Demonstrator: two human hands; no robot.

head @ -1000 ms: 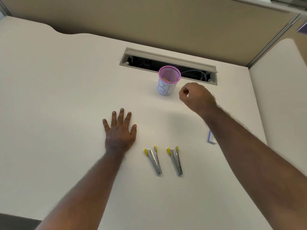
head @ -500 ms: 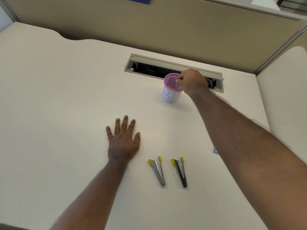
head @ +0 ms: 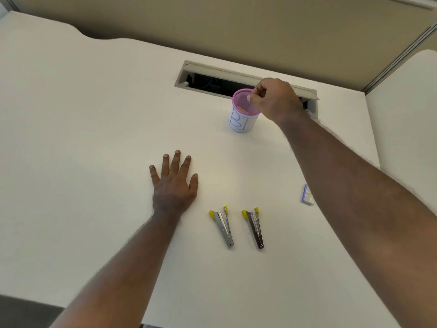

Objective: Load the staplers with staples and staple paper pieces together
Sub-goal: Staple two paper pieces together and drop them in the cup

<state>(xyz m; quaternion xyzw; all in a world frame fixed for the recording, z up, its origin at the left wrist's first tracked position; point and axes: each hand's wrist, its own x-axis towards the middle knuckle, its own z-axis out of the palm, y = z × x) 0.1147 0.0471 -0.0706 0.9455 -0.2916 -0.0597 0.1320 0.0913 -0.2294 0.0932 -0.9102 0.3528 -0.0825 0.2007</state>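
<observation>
Your left hand [head: 173,185] lies flat on the worktop [head: 71,138], fingers [head: 176,159] straight and spread. Your right hand [head: 275,99] hovers at the cup [head: 243,117], fingers curled, pinching a thin pale strip over its pink rim. Two staplers [head: 223,226] lie side by side near your left hand, yellow tips pointing away from you. A small box [head: 307,195] sits partly hidden behind your right forearm. Behind the cup, a cable slot [head: 212,74] opens in the worktop.
</observation>
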